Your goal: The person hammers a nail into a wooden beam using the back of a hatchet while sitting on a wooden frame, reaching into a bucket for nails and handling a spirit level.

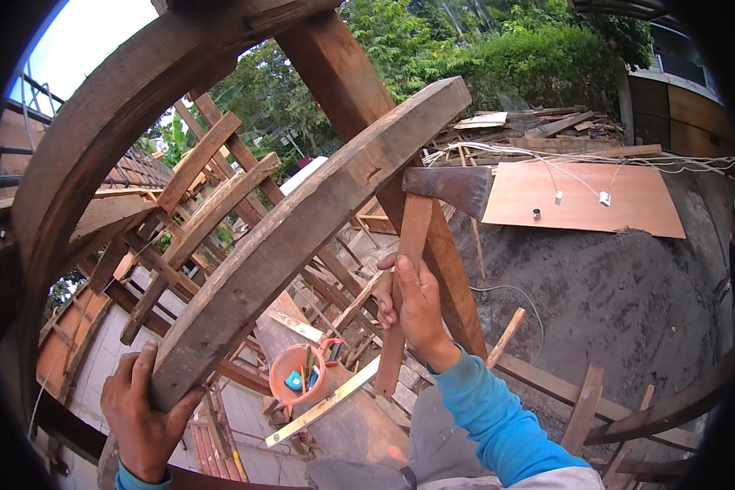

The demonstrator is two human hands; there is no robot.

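Observation:
A thick, weathered wooden beam (pixel 302 237) slants up from lower left to upper right across the middle of the view. My left hand (pixel 143 408) grips its near lower end, thumb on one side and fingers on the other. Wrapped round the wooden handle of a hatchet (pixel 414 245), my right hand (pixel 420 310) holds it upright beside the beam. The dark metal hatchet head (pixel 457 188) is at the top, close to the beam's right side, its blade pointing right. Whether head and beam touch I cannot tell.
A reddish wooden post (pixel 359 90) rises behind the beam. Below hangs or stands an orange bucket (pixel 302 359) of tools, near a pale yellow bar (pixel 327 408). Timber framing (pixel 212 212) fills the left. A plywood sheet (pixel 584 196) and dark soil (pixel 580 286) lie at right.

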